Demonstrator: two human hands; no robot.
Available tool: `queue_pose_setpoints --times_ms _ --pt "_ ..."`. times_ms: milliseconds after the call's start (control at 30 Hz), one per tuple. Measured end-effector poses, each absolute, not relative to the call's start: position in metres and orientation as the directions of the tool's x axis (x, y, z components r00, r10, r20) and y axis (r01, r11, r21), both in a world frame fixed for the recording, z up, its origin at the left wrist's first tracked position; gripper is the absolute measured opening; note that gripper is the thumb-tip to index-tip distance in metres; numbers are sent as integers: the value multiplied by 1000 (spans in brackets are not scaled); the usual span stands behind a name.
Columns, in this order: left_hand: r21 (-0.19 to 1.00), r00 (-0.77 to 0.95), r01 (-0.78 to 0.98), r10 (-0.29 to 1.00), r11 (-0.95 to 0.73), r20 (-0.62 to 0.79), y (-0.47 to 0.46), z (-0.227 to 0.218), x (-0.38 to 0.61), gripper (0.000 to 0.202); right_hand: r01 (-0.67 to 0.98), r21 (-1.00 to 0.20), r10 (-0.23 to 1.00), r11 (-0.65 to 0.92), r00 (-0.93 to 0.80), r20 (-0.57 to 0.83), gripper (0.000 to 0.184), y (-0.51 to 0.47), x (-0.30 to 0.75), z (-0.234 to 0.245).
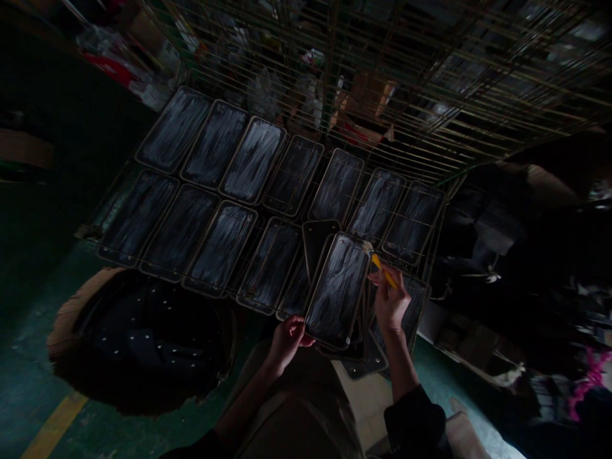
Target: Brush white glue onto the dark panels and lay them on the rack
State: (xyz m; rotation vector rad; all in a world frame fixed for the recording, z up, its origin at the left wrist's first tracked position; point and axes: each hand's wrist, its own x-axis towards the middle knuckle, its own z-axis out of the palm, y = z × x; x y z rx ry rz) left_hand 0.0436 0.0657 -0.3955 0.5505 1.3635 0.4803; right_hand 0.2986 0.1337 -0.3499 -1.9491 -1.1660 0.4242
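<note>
Hands [285,347] flank a panel [337,290] slanting lengthwise up-right, yellow brush [377,261] pointing up-left.

V. dim; R side near-blk, flr [23,363] faintly lit bott. L.

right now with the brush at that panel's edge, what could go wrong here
The streaked panel lies over skewed panels, so it might slide if the left hand leaves its lower-left corner. The brush in the right hand is at its upper right edge, close to a neighbouring panel, and could smear that one. The light is dim, so thin patches may be missed.
</note>
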Motion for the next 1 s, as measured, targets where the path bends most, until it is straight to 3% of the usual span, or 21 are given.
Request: queue_pose_setpoints --times_ms 300,600,767,1000 --pt "612 225 -12 598 791 -769 69 -388 38 40 624 -743 950 -241 307 -51 24 58 246 -324" --pt "601 296 -64 590 797 -751 70 -387 35 49 517 -773 929 -369 234 -286 21 -27 218 -282" --pt "608 338 -46 586 792 -737 70 -385 33 50 451 -811 905 -373 368 -211 20 11 231 -278" --pt "597 306 1 568 802 -764 73 -382 37 47 372 -873 883 -314 453 -124 23 90 218 -316"
